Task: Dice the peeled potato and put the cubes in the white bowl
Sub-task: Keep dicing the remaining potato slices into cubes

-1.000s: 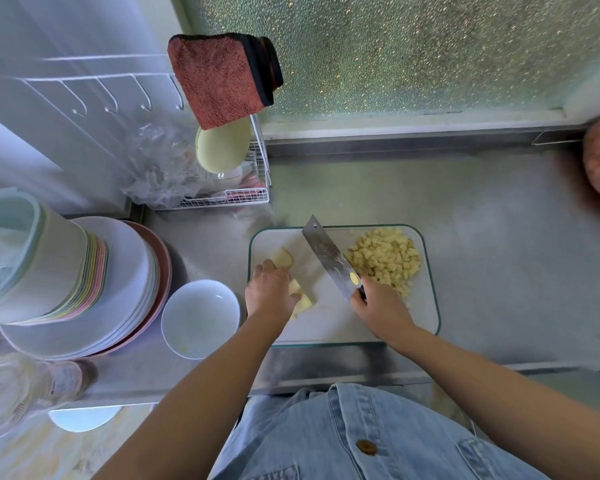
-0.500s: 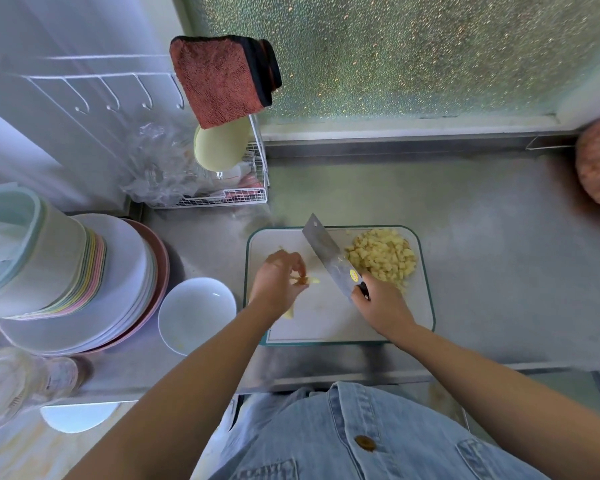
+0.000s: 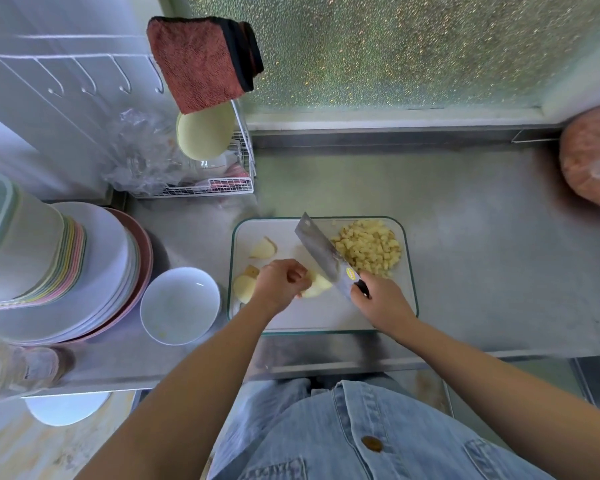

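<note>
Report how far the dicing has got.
Done: a pile of cubes lies on the cutting board. In hand: the left hand holds a potato piece against the cleaver gripped by the right hand. Left: other chunks uncut, and the white bowl holds no cubes.

Bright diffuse daylight enters through the frosted window [image 3: 413, 50] beyond the left hand [image 3: 279, 282] and right hand [image 3: 385, 299]. Shadows on the worktop [image 3: 482, 244] are soft. Wide-angle distortion bends the edges; the glass bottle [image 3: 14, 370] left of both hands is blurred.

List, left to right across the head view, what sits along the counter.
Stack of plates → white bowl → left hand → right hand → pink bag. Cleaver and potato overlap the hands, so left out.
</note>
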Tool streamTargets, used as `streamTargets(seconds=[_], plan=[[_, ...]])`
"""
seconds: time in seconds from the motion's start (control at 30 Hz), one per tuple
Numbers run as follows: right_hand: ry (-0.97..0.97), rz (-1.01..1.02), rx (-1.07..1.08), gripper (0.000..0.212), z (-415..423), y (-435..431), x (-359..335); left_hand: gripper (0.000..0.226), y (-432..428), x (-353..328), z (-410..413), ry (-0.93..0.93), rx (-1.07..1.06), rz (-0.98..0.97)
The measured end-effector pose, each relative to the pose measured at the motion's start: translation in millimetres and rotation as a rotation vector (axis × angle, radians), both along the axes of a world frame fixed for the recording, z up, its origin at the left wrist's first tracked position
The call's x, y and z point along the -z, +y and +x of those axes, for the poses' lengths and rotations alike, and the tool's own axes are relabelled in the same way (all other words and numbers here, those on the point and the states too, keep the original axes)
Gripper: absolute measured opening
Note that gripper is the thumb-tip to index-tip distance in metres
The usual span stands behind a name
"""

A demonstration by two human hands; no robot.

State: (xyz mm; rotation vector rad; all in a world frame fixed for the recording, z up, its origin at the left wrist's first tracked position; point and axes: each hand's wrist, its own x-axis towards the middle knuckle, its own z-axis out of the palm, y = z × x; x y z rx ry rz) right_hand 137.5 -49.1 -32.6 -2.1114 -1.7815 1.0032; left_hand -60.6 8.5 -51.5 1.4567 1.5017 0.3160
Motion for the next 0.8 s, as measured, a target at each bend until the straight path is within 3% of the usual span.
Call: streamTargets(seconds=[0.13, 0.23, 0.47, 0.6, 0.8], plan=[[-0.025, 0.044, -0.018, 0.040, 3, 1, -7, 0.014, -1, 2, 4, 0.015, 0.008, 0.261], [-0.015, 0.034, -0.023, 0.040, 6, -1, -6, 0.021, -5, 11, 6, 0.095, 0.127, 0.357], [-0.043, -0.004, -0.072, 0.033, 11, -13, 5, 0.040, -22, 11, 4, 0.366, 0.217, 0.355], [-0.047, 0.017, -0.086, 0.038, 8, -17, 4, 0.064, -20, 8, 18, 0.534, 0.217, 0.241], [-0.025, -0.015, -0.123, 0.027, 4, -22, 6, 0.051, -20, 15, 26, 0.559, 0.203, 0.282]])
